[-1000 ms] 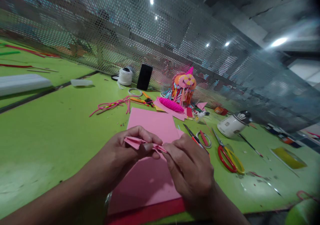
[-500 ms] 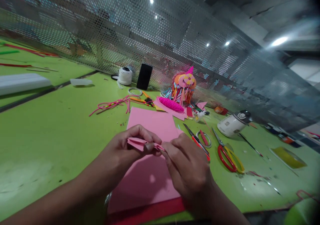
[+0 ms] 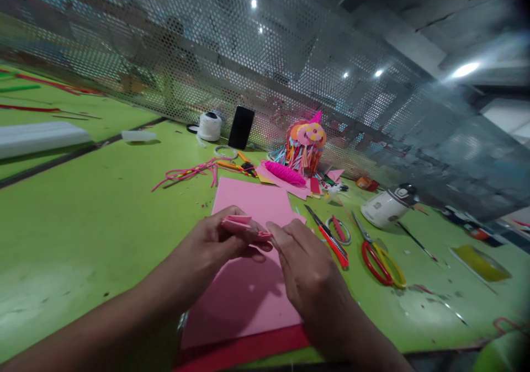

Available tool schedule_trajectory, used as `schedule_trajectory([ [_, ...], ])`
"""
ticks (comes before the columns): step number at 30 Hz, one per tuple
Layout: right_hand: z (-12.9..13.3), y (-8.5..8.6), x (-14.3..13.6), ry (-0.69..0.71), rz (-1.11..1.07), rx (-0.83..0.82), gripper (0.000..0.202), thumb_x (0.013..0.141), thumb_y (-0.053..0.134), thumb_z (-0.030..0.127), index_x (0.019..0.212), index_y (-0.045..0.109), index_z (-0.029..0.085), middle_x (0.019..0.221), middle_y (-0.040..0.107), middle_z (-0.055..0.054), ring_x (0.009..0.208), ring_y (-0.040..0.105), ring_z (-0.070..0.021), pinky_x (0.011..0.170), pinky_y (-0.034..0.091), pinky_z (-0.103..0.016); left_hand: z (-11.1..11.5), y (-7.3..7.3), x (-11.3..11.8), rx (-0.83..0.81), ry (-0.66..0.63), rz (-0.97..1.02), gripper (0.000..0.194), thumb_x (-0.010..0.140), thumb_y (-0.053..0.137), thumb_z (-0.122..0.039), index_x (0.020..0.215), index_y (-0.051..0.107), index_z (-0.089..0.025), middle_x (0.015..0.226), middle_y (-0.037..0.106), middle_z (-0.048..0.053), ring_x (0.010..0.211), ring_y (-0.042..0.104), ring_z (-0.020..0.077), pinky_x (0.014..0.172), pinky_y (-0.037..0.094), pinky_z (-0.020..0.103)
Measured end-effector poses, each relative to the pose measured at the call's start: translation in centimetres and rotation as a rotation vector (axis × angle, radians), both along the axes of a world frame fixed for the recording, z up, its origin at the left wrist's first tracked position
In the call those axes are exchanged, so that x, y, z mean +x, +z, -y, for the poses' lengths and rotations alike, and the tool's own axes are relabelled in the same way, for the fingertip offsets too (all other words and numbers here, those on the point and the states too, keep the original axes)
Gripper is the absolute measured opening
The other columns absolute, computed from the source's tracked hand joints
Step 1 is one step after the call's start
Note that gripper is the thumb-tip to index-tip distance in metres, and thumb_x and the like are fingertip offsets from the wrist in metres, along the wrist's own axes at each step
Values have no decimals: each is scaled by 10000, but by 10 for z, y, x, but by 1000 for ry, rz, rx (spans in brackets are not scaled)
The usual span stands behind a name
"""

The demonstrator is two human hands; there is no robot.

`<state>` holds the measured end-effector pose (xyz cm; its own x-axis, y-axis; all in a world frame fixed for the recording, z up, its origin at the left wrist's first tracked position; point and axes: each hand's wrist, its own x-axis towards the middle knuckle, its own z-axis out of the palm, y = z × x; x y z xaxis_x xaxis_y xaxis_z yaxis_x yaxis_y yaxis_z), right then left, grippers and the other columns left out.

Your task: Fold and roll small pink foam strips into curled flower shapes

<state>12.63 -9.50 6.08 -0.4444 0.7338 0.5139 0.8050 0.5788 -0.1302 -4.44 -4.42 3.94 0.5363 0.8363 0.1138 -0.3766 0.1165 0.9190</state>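
Observation:
A small folded piece of pink paper is held between both hands, above a large pink sheet. My left hand is closed around its left part, the thumb pressing on the folds. My right hand pinches its right end between thumb and forefinger. Parts of the folded paper are hidden by the fingers. Beneath the pink sheet, a red sheet shows along the near edge.
Right of my right hand lie a red utility knife, a tape roll and red-yellow scissors. Behind stand a white bottle, a fringed paper craft, magenta yarn, a black phone and a white thread spool.
The left fingers have shifted on the pink paper, and more of its folded layers shows above the left thumb. The right hand keeps its pinch. The view has moved slightly.

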Motion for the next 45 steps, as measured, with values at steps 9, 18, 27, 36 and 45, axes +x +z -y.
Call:
schedule_trajectory([
  [9, -7, -1, 3, 6, -99, -212, 212, 868, 401, 55, 952, 579, 134, 784, 547, -59, 734, 516, -160, 661, 396, -274, -2, 3, 7, -99, 17, -96, 98, 791, 620, -190, 808, 580, -102, 745, 663, 56, 676, 658, 177, 704, 544, 314],
  [18, -16, -3, 3, 83, -269, -321, 205, 908, 400, 125, 824, 586, 143, 738, 536, -32, 692, 501, -120, 654, 385, -243, -2, 3, 8, -130, 14, -98, 94, 787, 624, -172, 816, 581, -93, 704, 657, 48, 635, 644, 152, 693, 541, 285],
  [27, -23, -10, 11, 27, -808, -694, 226, 838, 568, 344, 752, 605, 139, 594, 592, 0, 485, 510, -70, 465, 415, -177, -6, 6, 2, -260, -77, -103, 151, 768, 654, -212, 789, 548, -107, 715, 652, 55, 607, 654, 140, 627, 536, 218],
  [36, -21, -9, 3, -48, -861, -764, 288, 783, 631, 365, 638, 576, 121, 518, 567, 10, 408, 470, -44, 398, 366, -145, -4, 4, 4, -316, -1, -130, 250, 734, 674, -188, 936, 545, -113, 533, 538, -46, 541, 645, 147, 606, 550, 252],
  [45, -35, -21, 13, 58, -1012, -970, 357, 821, 553, 456, 711, 589, 117, 547, 601, -23, 414, 528, -77, 366, 363, -159, -7, 7, 4, -344, -59, -162, 146, 765, 641, -195, 714, 531, -114, 521, 537, -18, 535, 657, 153, 510, 524, 196],
])
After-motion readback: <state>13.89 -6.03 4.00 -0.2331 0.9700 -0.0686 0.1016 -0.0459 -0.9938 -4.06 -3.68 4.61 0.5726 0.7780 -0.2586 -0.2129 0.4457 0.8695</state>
